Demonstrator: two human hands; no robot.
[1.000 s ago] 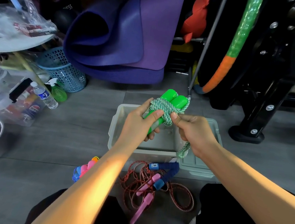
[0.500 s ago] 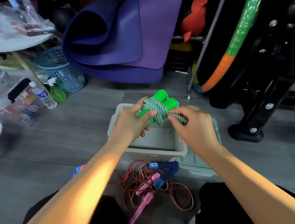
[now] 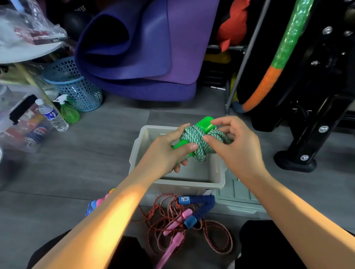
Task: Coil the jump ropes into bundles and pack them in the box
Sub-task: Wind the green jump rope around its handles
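**A:** Hands meet over an open grey box [image 3: 137, 150] on a grey floor. What are they holding?

**B:** A green jump rope [image 3: 195, 140], already wound into a tight bundle round its two bright green handles. It is held in the air above the box, not yet inside. The left hand [image 3: 166, 152] grips the handles, thumb pressed across the coils. The right hand [image 3: 235, 147] pinches the loose end of the cord between thumb and fingers at the bundle's right side.

**A:** So what is the step?

**B:** Most likely securing that last end so the bundle holds. To do it well, I would keep the left thumb pinning the wraps while the right hand tucks the end under a turn and pulls it snug. Letting the thumb lift early could let the coils spring loose.

**A:** And afterwards?

**B:** The bundle can be lowered straight down; the box seems to hold nothing so far. Its lid [image 3: 239, 194] lies just beside it on the right.

**A:** Any other ropes?

**B:** Yes. A red rope [image 3: 213, 232] with pink handles lies loose in front of the box, tangled with a blue-handled one [image 3: 200, 208].
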